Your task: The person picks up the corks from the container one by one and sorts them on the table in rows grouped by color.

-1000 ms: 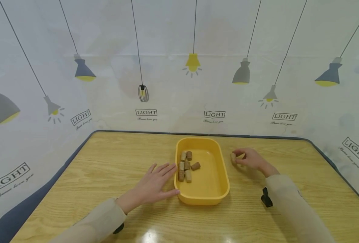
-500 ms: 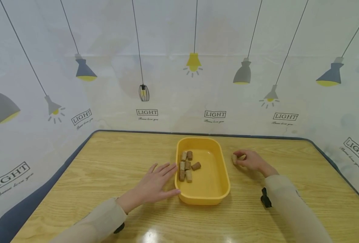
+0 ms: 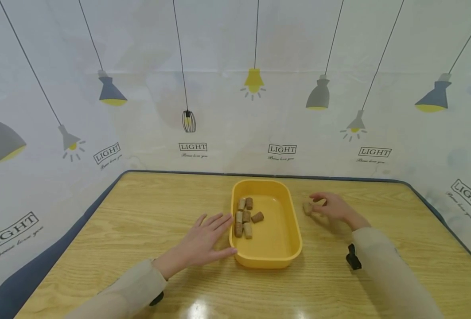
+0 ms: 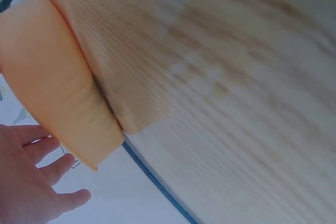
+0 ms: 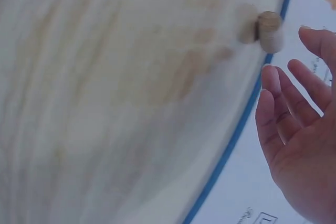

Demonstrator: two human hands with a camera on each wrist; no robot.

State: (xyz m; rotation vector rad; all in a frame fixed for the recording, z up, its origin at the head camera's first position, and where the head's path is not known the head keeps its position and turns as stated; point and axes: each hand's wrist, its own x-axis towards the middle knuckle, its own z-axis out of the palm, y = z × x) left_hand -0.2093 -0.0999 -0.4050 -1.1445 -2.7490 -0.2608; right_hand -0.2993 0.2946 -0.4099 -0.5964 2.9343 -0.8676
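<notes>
A yellow plastic basin stands on the table with several corks lying along its left side. One cork among them, a darker one, lies a little apart towards the middle. My left hand touches the basin's left rim with fingers spread and straight, as the left wrist view also shows. Right of the basin, a pale cork stands on the table. My right hand is just beside it, thumb and fingers parted; in the right wrist view a gap separates them from the cork.
The wooden table has a dark blue edge at the back and sides. Behind it hangs a pale backdrop printed with lamps and lettering. A black strap piece hangs under the right sleeve.
My right hand has let go of the pale cork and drawn slightly to the right, leaving it standing on the table. The left hand and the basin have stayed put.
</notes>
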